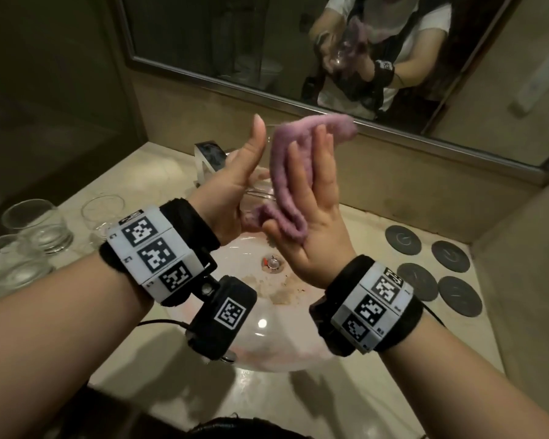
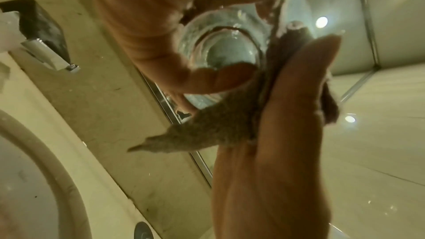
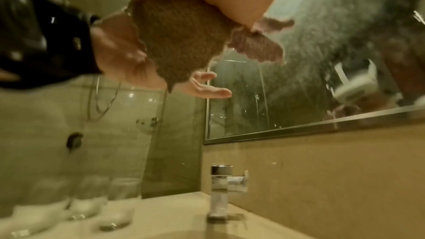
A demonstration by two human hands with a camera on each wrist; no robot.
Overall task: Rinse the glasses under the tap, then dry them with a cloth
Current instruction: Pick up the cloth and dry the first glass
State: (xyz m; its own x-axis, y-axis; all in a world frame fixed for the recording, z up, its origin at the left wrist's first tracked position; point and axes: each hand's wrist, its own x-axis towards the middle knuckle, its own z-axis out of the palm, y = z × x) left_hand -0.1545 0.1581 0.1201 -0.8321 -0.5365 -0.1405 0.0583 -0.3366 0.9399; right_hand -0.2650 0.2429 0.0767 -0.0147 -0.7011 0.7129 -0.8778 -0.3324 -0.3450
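Above the round white basin (image 1: 267,350), the left hand (image 1: 232,191) grips a clear drinking glass (image 2: 220,50) lying on its side, fingers (image 2: 218,77) curled round its wall and thumb raised. Against the glass, the right hand (image 1: 311,210) presses a fuzzy purple cloth (image 1: 286,172) with straight, spread fingers (image 1: 322,144); the cloth lies between palm and glass, one end sticking up past the fingertips and another hanging below the palm. On the beige stone table (image 1: 355,236), left of the basin, stand three more clear glasses (image 1: 37,224), upright and close together. A square chrome tap (image 3: 220,190) rises behind the basin, partly hidden by the left hand in the head view. Four dark round coasters (image 1: 433,269) lie on the table to the right. A framed wall mirror (image 1: 203,42) reflects the hands, cloth and glass.
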